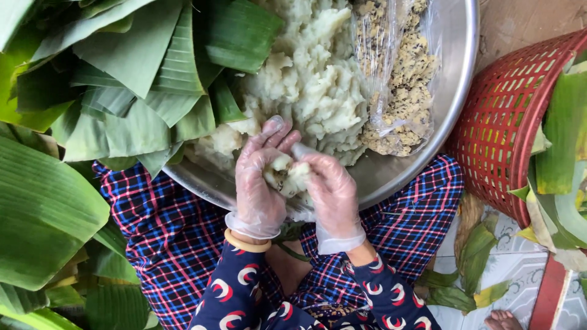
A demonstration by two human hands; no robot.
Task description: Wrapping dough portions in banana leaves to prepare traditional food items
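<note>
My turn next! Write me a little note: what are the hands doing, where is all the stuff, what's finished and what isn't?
Left hand and right hand, both in clear plastic gloves, are together cupping a small lump of white dough with dark-speckled filling.
The big pile of white dough and an open plastic bag of speckled yellow filling sit in the metal basin on the lap.
Cut banana leaves lie over the basin's left edge.
Done: one lump portioned with filling inside.
Left: the lump is not wrapped in a leaf; most dough remains.

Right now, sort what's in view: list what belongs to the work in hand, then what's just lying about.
In use: left hand, right hand, pale filled dough lump, round steel basin, white dough mass, clear bag of crumbly filling.
Lying about: red plastic basket, green leaf scraps.
</note>
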